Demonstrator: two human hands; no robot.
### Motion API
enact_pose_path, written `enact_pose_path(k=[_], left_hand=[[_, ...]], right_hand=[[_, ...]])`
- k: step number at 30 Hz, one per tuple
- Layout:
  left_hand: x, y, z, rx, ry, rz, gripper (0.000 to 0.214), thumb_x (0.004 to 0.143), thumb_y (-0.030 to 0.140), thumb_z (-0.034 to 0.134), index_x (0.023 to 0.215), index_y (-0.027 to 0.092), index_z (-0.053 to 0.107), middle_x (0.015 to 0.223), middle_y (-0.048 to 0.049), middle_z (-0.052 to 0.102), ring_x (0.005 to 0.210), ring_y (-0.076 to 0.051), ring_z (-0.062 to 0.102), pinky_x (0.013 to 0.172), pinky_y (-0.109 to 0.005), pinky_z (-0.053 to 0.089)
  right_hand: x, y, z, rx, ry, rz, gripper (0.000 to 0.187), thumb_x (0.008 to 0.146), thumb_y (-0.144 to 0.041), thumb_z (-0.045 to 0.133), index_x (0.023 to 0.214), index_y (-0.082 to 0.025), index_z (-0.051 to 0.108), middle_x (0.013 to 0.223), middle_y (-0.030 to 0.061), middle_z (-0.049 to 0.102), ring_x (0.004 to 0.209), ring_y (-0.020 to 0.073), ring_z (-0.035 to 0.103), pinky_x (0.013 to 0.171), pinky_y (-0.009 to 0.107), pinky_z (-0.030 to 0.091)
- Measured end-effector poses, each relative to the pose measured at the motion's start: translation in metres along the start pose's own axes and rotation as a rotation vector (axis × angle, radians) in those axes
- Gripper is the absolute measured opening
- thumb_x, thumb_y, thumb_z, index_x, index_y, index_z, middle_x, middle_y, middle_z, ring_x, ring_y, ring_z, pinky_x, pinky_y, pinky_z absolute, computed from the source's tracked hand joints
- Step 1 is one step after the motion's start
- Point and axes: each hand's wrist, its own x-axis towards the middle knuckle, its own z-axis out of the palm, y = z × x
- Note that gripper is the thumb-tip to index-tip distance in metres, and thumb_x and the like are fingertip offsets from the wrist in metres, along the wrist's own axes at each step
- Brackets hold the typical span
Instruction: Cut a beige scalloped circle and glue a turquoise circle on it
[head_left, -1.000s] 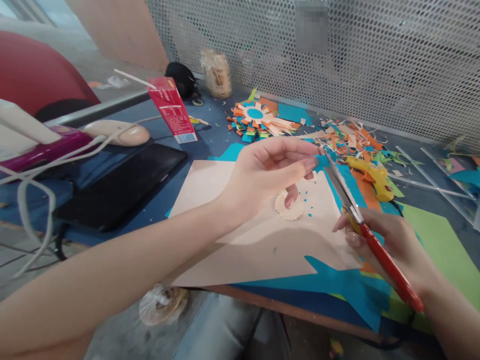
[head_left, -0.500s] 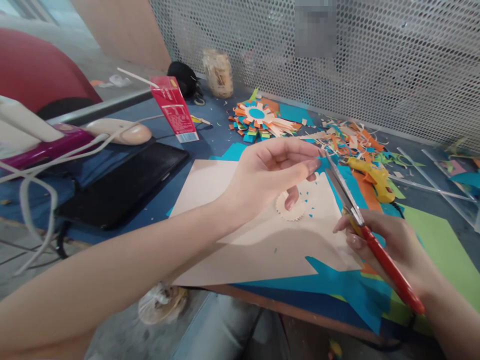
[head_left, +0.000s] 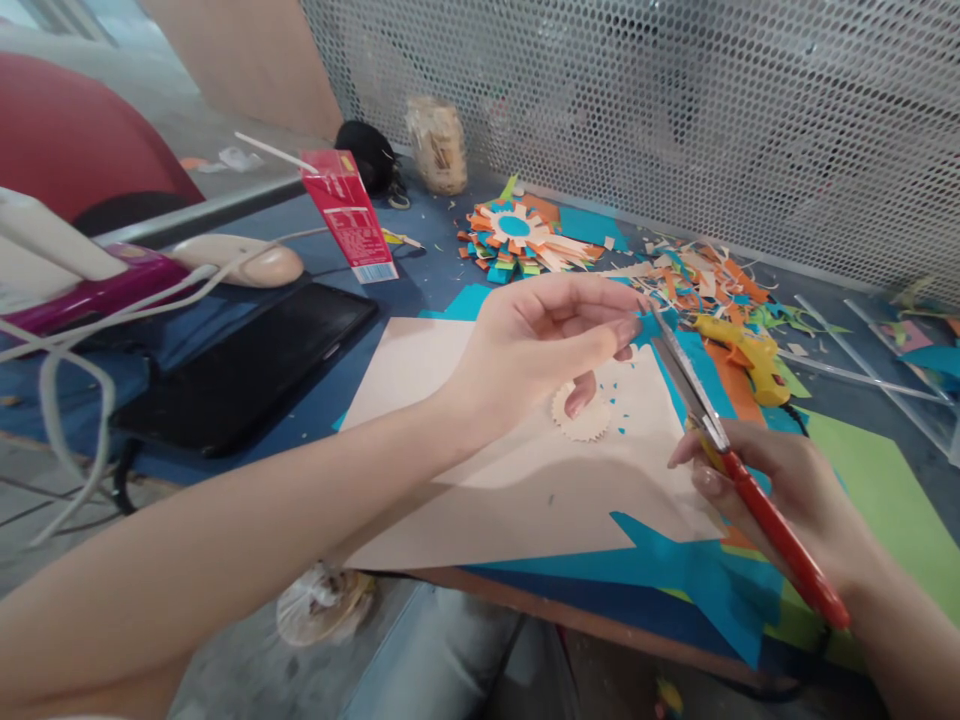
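Observation:
My left hand (head_left: 540, 345) hovers over a large cream paper sheet (head_left: 480, 470), thumb and forefinger pinched on a small blue paper piece (head_left: 649, 326). My right hand (head_left: 787, 490) grips red-handled scissors (head_left: 739, 475), whose blade tips touch that blue piece. A cream toothed paper disc (head_left: 585, 420) lies on the sheet just beneath my left fingers. Tiny blue snippets are scattered beside the disc.
A layered orange, blue and cream paper rosette (head_left: 517, 235) lies farther back, next to a pile of paper scraps (head_left: 697, 280). A yellow glue gun (head_left: 742, 350), black tablet (head_left: 240, 370), red drink carton (head_left: 346, 215), jar (head_left: 437, 145) and green paper (head_left: 877, 490) surround the sheet. A mesh wall stands behind.
Both hands stay in nearly the same place. The blue piece between my left fingers shows a little more at the scissor tips.

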Motion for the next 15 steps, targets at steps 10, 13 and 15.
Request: enact_pose_path(k=[10,13,15], left_hand=[[-0.0001,0.0028,0.0006,-0.014,-0.012,-0.002,0.013,0.07,0.01,0.065,0.078,0.017,0.071,0.079,-0.0029,0.071,0.061,-0.013,0.066,0.028,-0.013,0.037],[-0.0001,0.0032,0.0014,-0.014,-0.003,0.0,0.014,0.069,0.009,0.064,0.077,0.017,0.071,0.08,-0.0028,0.072,0.06,-0.012,0.065,0.028,-0.013,0.038],[-0.0001,0.0034,0.0016,-0.017,-0.003,0.001,0.014,0.069,0.008,0.064,0.077,0.017,0.071,0.08,-0.0026,0.071,0.059,-0.012,0.064,0.028,-0.013,0.037]], right_hand=[[-0.0005,0.0015,0.0002,0.041,-0.027,0.023,0.037,0.085,-0.053,0.049,0.07,-0.022,0.061,0.055,-0.0022,0.051,0.045,0.0115,0.044,0.044,0.024,0.037],[-0.0004,-0.0001,-0.001,0.035,-0.037,0.026,0.036,0.085,-0.051,0.049,0.069,-0.021,0.06,0.055,-0.0017,0.051,0.045,0.0121,0.044,0.044,0.025,0.037],[0.0003,-0.0019,-0.0019,0.023,-0.046,0.032,0.035,0.085,-0.05,0.05,0.067,-0.021,0.059,0.055,-0.001,0.051,0.046,0.0129,0.045,0.045,0.025,0.037]])
